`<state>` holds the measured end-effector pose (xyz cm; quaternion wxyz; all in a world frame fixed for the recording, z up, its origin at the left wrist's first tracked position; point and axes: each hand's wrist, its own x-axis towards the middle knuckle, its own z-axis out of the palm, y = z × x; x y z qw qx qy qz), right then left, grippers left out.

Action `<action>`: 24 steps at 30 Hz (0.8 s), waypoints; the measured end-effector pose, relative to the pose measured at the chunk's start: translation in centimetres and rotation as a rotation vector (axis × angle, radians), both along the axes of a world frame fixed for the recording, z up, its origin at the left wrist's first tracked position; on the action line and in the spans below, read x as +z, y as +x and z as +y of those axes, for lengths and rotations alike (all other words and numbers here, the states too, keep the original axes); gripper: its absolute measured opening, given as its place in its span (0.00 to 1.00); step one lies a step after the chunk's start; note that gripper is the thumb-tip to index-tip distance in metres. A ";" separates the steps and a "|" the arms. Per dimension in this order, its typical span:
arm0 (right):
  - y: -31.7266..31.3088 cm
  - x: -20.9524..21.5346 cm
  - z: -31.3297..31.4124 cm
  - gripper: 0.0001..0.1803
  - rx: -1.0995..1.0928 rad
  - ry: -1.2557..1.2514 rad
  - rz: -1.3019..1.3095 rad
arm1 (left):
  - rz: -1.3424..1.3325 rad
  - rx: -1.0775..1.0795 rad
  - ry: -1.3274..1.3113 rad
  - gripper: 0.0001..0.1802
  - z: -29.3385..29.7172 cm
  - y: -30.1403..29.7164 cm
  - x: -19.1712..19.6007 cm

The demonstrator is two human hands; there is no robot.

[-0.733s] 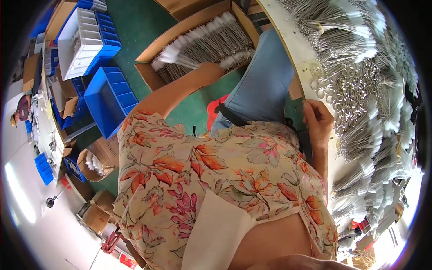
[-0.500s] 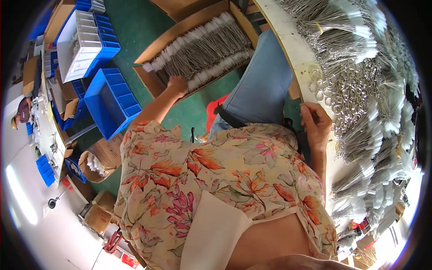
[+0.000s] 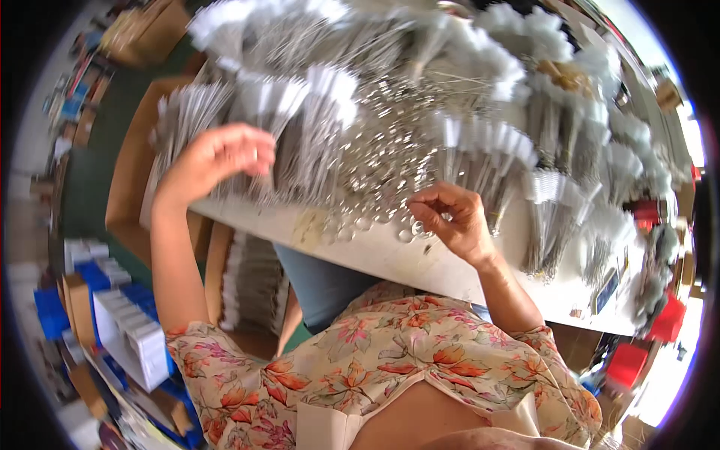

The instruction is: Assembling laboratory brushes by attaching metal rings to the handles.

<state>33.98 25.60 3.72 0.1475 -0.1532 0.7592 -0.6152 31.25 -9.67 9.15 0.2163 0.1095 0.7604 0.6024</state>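
Note:
My left hand (image 3: 217, 161) is raised at the table's left, over bundles of thin wire pieces with white tips (image 3: 319, 112). Its fingers are bent and smeared by motion, so what they hold, if anything, does not show. At the near side of a heap of shiny metal rings (image 3: 382, 150), my right hand (image 3: 459, 223) has its thumb and forefinger pinched together. Anything between those fingertips is too small to make out. A few loose rings (image 3: 345, 231) lie on the pale tabletop (image 3: 360, 253) beside the heap.
More white-tipped wire bundles (image 3: 559, 206) cover the table's right and far parts. A carton of wire pieces (image 3: 251, 281) stands below the near left edge, with another cardboard box (image 3: 135, 180) farther left. White and blue bins (image 3: 131, 341) are lower left; a red bin (image 3: 626, 365) is lower right.
My view has swung right, from the carton on the floor to the table. My left hand has come up from the carton to the table; my right hand has moved over to the rings.

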 end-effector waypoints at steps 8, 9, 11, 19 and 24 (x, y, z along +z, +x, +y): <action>-9.5 1.6 8.7 0.08 -0.298 0.278 0.227 | 0.811 0.255 -0.836 0.13 1.1 -25.1 -5.7; -10.8 1.7 9.4 0.09 -0.328 0.298 0.222 | 1.026 0.260 -1.102 0.13 1.4 -26.5 -6.2; -13.6 2.0 11.2 0.10 -0.360 0.389 0.315 | 1.000 0.310 -1.142 0.14 2.8 -27.9 -7.3; -26.3 -0.6 10.5 0.10 -0.385 0.701 0.570 | 0.586 0.486 -1.186 0.13 1.2 -29.0 -9.0; -29.4 -0.8 7.5 0.11 -0.329 1.005 0.443 | 0.474 0.582 -0.851 0.09 -3.9 -30.2 -9.8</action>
